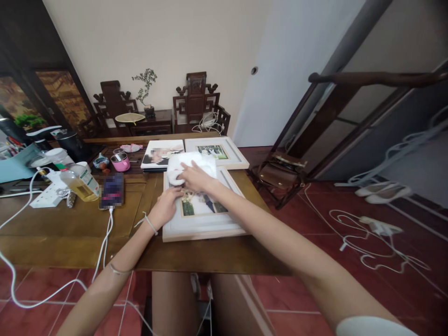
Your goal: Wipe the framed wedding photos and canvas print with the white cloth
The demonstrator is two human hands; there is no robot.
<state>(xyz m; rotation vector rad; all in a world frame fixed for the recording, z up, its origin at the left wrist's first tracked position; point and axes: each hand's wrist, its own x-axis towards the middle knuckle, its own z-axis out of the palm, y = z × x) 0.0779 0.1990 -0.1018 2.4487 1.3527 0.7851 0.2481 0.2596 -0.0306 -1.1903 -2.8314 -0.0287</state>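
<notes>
A white-framed photograph (pixel 206 224) lies flat on the wooden table (pixel 87 228) in front of me. My right hand (pixel 196 178) presses a white cloth (pixel 182 167) onto the frame's far left corner, fingers closed over the cloth. My left hand (pixel 167 205) rests on the frame's left edge, fingers curled against it and holding it still. Two more framed pictures (pixel 224 151) (pixel 161 154) lie side by side just beyond.
A pink cup (pixel 121 162), an oil bottle (pixel 81 183), a phone (pixel 112 190) on a white cable, and a power strip (pixel 45 195) crowd the table's left. Carved chairs (pixel 196 102) stand behind. A stair rail (pixel 367 79) and loose cables (pixel 378 228) lie right.
</notes>
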